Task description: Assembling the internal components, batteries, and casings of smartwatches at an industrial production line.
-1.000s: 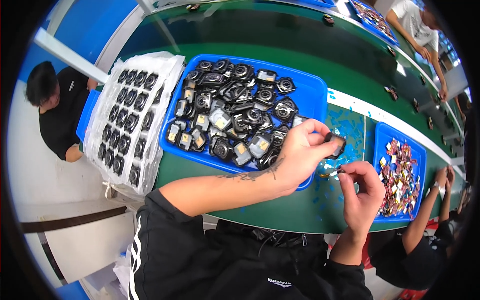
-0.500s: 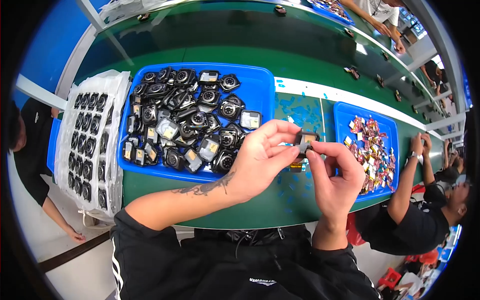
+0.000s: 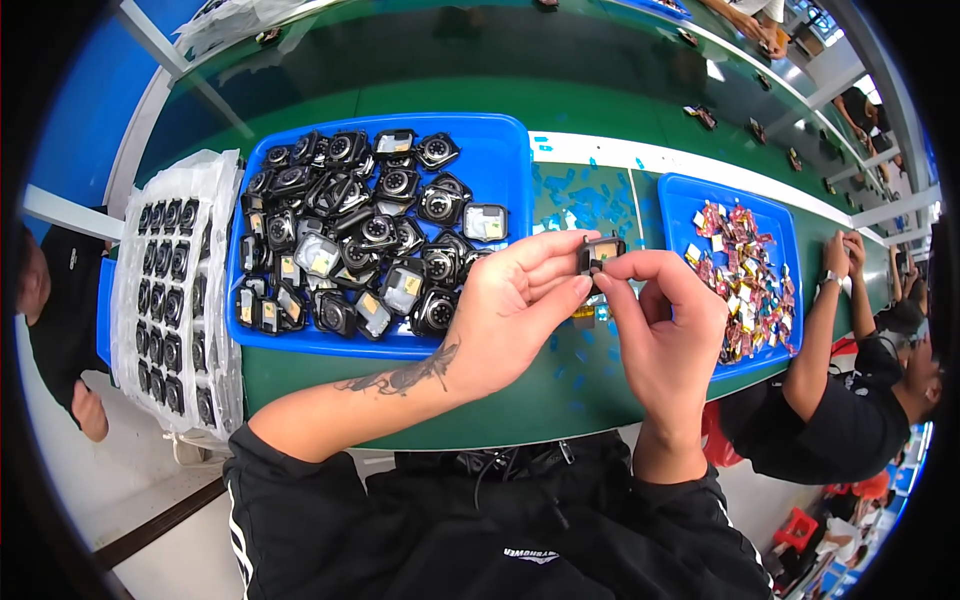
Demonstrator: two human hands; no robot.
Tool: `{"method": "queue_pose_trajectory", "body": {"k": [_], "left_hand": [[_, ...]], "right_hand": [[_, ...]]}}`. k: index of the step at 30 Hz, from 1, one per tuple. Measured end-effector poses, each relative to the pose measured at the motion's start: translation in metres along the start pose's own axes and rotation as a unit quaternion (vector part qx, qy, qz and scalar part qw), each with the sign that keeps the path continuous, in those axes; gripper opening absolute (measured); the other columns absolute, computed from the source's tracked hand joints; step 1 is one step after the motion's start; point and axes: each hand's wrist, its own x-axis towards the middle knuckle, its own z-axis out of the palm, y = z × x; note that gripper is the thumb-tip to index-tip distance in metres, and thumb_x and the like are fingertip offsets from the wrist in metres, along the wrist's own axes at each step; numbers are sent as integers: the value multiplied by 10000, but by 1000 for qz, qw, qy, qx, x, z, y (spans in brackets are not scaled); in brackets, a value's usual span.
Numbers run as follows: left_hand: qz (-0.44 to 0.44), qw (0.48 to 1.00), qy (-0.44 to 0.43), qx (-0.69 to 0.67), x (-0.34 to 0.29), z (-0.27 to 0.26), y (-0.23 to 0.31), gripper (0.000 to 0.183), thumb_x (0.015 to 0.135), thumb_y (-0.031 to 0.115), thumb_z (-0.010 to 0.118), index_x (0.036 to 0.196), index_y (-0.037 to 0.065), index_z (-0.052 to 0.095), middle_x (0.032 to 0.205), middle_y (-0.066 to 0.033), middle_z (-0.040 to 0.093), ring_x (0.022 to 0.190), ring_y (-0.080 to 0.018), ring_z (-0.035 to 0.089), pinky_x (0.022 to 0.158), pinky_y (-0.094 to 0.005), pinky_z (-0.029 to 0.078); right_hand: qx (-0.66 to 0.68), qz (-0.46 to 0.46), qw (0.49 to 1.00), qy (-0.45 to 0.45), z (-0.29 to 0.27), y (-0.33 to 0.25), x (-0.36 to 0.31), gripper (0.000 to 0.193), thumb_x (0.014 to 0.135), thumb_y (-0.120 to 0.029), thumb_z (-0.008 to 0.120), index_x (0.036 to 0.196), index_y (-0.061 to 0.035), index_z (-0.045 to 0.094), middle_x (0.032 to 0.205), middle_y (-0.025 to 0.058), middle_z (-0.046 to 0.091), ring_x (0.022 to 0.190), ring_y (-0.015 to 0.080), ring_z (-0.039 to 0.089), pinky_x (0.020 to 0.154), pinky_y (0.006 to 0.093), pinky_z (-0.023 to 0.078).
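My left hand grips a small black smartwatch case between thumb and fingers, tilted up above the table. Thumb and forefinger of my right hand are pinched together at the case's lower edge; whatever lies between those fingertips is too small and covered to make out. To the left stands a large blue tray heaped with black watch cases, some showing a grey or gold inner face. A gold-coloured piece shows just below my hands, partly hidden.
A smaller blue tray at right holds many small red and gold parts. Blue film scraps litter the green table. White moulded trays of watch cases stand far left. Co-workers sit at right; another person stands at left.
My view has shifted slightly. Both hands still work at the watch case, which has turned a little more upright. At left, the other person's hand has moved.
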Motion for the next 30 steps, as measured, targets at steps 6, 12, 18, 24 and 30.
{"method": "queue_pose_trajectory", "body": {"k": [6, 12, 18, 24, 30], "left_hand": [[0, 1000, -6, 22, 0, -1, -3, 410, 934, -85, 538, 1338, -92, 464, 1315, -169, 569, 1197, -197, 578, 1006, -298, 492], [8, 999, -32, 36, 0, -1, 1, 451, 934, -76, 535, 1374, -67, 435, 1309, -166, 568, 1199, -192, 572, 1024, -316, 478], [-3, 999, -32, 37, 0, 0, 1, 448, 923, -86, 538, 1359, -64, 437, 1312, -173, 563, 1208, -199, 566, 1032, -319, 470], [-19, 998, -24, 50, -3, 1, 2, 442, 926, -84, 532, 1357, -68, 435, 1307, -186, 564, 1215, -212, 563, 1049, -327, 453], [-8, 998, -44, 49, -5, 2, 2, 424, 952, -84, 495, 1367, -10, 451, 1311, -137, 579, 1197, -176, 575, 931, -269, 499]], "right_hand": [[7, -20, 1000, -9, 2, 3, 3, 111, 781, 26, 732, 850, -43, 678, 694, 42, 635, 477, 100, 462, 443, 259, 361], [56, 10, 998, -13, 1, 5, 4, 117, 779, 22, 735, 866, -44, 693, 706, 39, 647, 479, 88, 457, 442, 251, 355], [56, 20, 998, -35, -2, 6, 6, 100, 787, 3, 732, 868, -43, 697, 712, 39, 654, 471, 84, 433, 440, 252, 350], [35, -11, 999, -31, 0, 6, 7, 106, 747, -3, 736, 821, -58, 683, 693, 38, 643, 534, 160, 535, 500, 298, 390], [-60, -131, 990, 6, -5, 7, 7, 163, 665, -7, 757, 766, -95, 666, 682, 12, 569, 684, 195, 548, 665, 350, 374]]}}
